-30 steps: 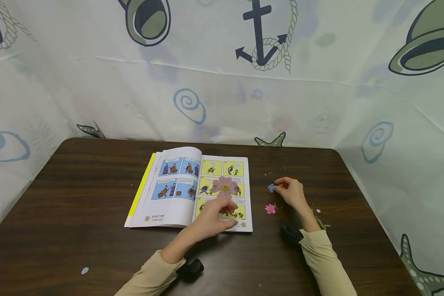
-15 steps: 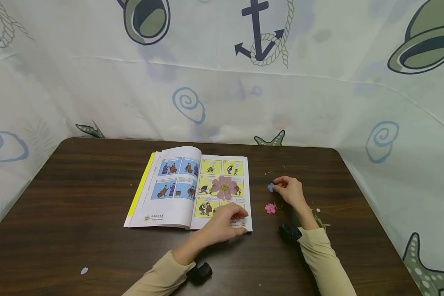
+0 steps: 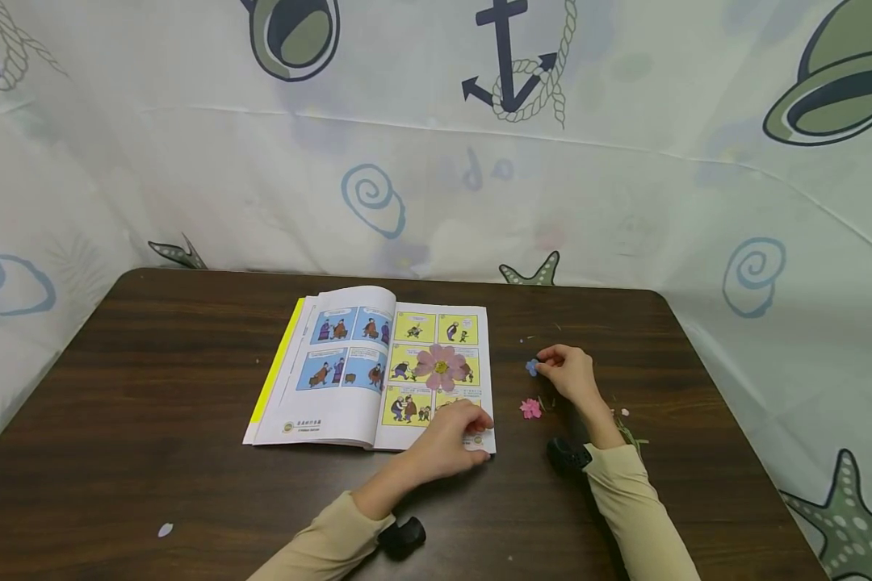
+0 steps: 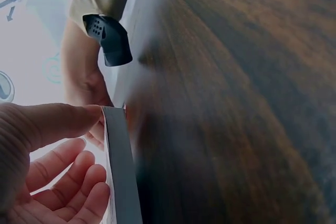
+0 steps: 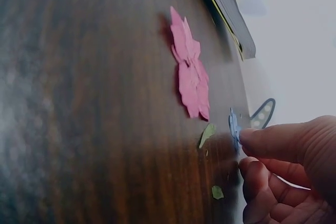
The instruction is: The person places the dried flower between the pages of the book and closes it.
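Observation:
An open comic book [image 3: 341, 415] lies on the table, with a large pale pink pressed flower [image 3: 441, 368] on its right page. My left hand [image 3: 446, 440] is over the lower right corner of that page. In the left wrist view, its thumb tip [image 4: 92, 116] touches the book's corner and the fingers are loosely bent against the page, holding nothing. To the right of the book, my right hand [image 3: 570, 378] pinches a small blue flower [image 5: 234, 127] between thumb and fingertips, close to the tabletop. Nearer me than the blue flower lies a bright pink flower [image 3: 530, 409].
Small green leaf bits [image 5: 208, 135] lie by the pink flower. Green stems [image 3: 630, 436] rest under the right forearm. A lone pale petal [image 3: 165, 530] is at the table's front left. A printed curtain [image 3: 436, 145] hangs behind the dark wooden table [image 3: 153, 387].
My left hand has slid rightward across the lower page to the book's corner, uncovering the lower left panel. My right hand stays put with the blue flower.

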Motion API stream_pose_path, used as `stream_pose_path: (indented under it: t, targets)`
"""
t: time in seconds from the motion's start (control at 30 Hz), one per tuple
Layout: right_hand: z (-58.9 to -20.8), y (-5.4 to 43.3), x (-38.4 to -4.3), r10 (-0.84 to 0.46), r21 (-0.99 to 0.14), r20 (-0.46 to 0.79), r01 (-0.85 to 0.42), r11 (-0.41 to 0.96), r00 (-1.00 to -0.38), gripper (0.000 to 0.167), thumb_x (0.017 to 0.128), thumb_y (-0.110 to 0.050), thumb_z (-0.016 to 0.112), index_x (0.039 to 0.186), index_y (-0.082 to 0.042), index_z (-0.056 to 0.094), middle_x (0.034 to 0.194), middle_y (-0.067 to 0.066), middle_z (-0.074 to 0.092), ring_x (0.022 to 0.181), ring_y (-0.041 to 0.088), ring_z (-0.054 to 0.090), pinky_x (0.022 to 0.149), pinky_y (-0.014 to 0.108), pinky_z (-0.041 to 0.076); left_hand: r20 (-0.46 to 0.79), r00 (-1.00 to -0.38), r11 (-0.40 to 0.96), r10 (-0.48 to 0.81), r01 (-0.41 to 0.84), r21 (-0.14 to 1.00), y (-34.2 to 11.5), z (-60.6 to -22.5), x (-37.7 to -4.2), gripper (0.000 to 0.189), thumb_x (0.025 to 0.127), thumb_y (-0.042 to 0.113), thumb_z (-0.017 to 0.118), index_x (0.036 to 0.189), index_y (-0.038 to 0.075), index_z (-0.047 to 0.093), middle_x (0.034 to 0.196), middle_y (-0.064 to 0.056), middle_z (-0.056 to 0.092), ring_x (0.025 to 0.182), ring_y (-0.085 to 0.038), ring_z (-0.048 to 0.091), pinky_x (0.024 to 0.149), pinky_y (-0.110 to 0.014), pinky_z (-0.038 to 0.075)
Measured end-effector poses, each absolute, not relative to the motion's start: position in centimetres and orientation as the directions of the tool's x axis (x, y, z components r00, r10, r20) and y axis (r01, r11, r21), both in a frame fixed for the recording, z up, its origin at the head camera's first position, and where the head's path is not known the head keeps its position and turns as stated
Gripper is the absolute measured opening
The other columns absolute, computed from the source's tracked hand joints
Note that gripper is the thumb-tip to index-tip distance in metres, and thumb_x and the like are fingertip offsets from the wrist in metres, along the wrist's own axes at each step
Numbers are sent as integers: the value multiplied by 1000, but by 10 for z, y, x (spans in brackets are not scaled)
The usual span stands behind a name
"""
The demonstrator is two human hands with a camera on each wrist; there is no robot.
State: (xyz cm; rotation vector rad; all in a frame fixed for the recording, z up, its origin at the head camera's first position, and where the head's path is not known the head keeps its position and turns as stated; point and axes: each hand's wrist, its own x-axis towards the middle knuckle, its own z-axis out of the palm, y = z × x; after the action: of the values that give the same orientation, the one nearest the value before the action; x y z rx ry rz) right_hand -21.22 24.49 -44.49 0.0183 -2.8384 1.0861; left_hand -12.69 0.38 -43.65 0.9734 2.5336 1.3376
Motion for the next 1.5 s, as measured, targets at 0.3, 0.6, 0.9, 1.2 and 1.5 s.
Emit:
stream_pose_path:
  t: [0.3,0.6,0.9,1.2,1.5]
  targets:
    - [-444,244,-214,41,-648,82,-22,762,-996,12,80,-5,70,86,5,68,67,8,62,60,16,54,59,28,41,218,-772,440,598,543,716,6,-440,-128,28,69,5,79,92,3,63,86,-3,56,80,-14,51,74,-25,43]
    - [-444,244,-214,46,-648,68,-9,761,-997,9,80,-5,70,80,5,67,66,8,62,59,16,53,56,27,41,208,-769,430,605,535,727,5,-440,-130,25,71,3,77,91,3,62,85,-3,56,79,-14,52,73,-23,44]
    - [-445,242,-213,39,-644,46,0,765,-998,8,82,-3,67,79,4,66,65,8,61,56,14,50,53,26,40,183,-766,432,616,523,734,2,-437,-130,17,79,2,68,96,1,65,87,-5,57,79,-13,52,72,-22,45]
    - [-446,242,-213,27,-631,62,-18,776,-998,6,79,-1,63,75,3,65,62,5,60,54,12,49,53,26,39,317,-798,400,513,549,734,5,-439,-128,14,73,-8,64,86,-1,63,69,-3,54,62,-10,48,56,-18,40]
    - [-443,241,-209,37,-632,72,-16,775,-997,5,78,-2,64,75,2,66,63,6,61,55,12,49,54,25,40,344,-859,354,379,478,804,-9,-424,-129,14,73,-10,65,85,-3,62,67,-3,52,60,-13,48,53,-19,40]
